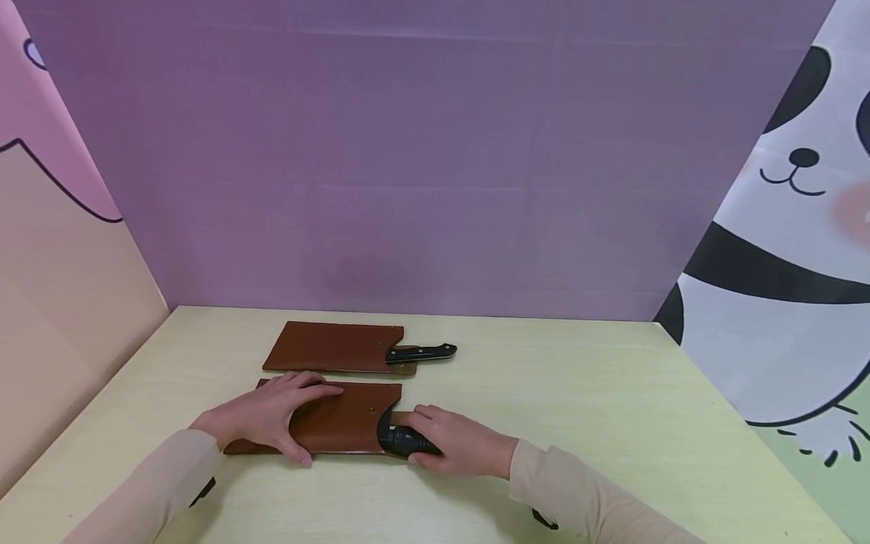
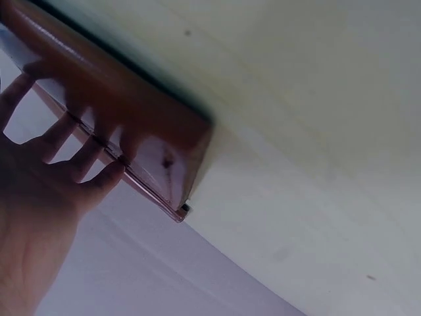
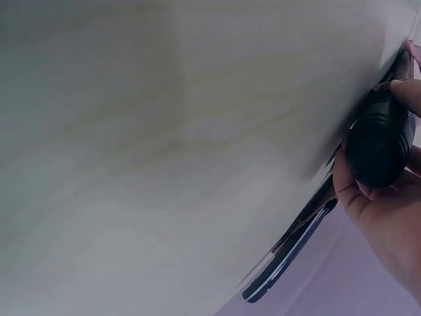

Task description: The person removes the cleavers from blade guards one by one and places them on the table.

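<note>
Brown leather sheath (image 1: 333,423) lies at the near edge of the table (image 1: 578,393). The left hand (image 1: 268,415) presses it flat, fingers straight. The right hand (image 1: 455,442) grips the black knife handle (image 1: 401,440) at its mouth. Keep the blade level and the sheath pinned.

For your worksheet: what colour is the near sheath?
Brown; the sheath shows best in the head view.

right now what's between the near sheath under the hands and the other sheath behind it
Only a narrow strip of bare table separates the near sheath from the far sheath, seen in the head view.
</note>
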### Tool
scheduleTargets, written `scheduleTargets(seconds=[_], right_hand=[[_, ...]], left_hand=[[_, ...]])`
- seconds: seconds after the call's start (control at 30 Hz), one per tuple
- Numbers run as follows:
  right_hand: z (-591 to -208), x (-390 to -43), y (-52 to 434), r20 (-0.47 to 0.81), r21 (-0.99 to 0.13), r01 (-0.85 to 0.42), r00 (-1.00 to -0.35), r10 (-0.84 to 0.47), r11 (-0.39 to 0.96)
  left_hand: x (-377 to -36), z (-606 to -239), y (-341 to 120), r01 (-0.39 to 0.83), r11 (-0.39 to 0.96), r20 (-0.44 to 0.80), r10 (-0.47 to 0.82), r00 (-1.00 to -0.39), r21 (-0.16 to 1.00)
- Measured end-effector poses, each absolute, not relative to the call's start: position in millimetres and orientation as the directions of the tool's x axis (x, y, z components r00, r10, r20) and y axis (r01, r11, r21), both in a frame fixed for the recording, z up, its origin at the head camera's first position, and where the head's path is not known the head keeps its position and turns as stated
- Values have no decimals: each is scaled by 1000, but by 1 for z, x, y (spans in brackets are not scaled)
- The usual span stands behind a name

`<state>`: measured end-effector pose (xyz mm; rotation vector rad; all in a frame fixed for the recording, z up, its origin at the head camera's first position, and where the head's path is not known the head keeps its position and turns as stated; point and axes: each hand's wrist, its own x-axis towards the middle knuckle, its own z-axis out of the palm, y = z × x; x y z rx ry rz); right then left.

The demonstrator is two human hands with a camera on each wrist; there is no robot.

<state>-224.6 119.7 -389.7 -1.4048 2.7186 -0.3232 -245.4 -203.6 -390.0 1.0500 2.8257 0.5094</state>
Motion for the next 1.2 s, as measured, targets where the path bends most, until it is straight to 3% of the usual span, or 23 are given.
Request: scheduleTargets(seconds=[0.57, 1.2], right_hand=[[-389, -225, 119, -5, -330, -761, -590, -807, 558], [-391, -225, 125, 20, -353, -767, -578, -816, 535]], left_hand=[[-245, -389, -204, 646, 717, 81, 650, -755, 262], [-239, -385, -201, 642, 738, 119, 632, -765, 207]])
